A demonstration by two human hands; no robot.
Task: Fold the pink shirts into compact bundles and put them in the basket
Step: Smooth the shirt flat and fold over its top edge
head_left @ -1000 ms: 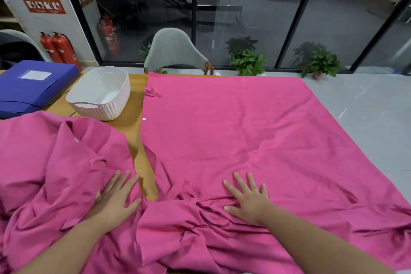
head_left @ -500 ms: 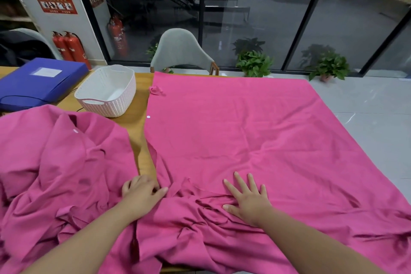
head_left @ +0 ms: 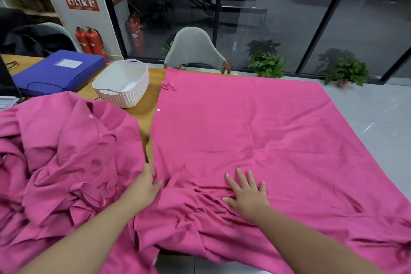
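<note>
A large pink shirt lies spread flat over the right part of the wooden table, bunched into folds along its near edge. My right hand presses flat on those folds, fingers straight and spread. My left hand has its fingers curled round the shirt's left edge, where it meets a crumpled heap of pink shirts on the left. The white woven basket stands behind the heap with nothing visible inside.
A blue file box lies left of the basket. A grey chair stands at the table's far edge. Glass walls, potted plants and red fire extinguishers are beyond. Grey floor tiles lie to the right.
My left hand slid right off the crumpled heap and curled its fingers on the spread shirt's left edge. My right hand stayed pressed on the folds. The view shifted slightly.
</note>
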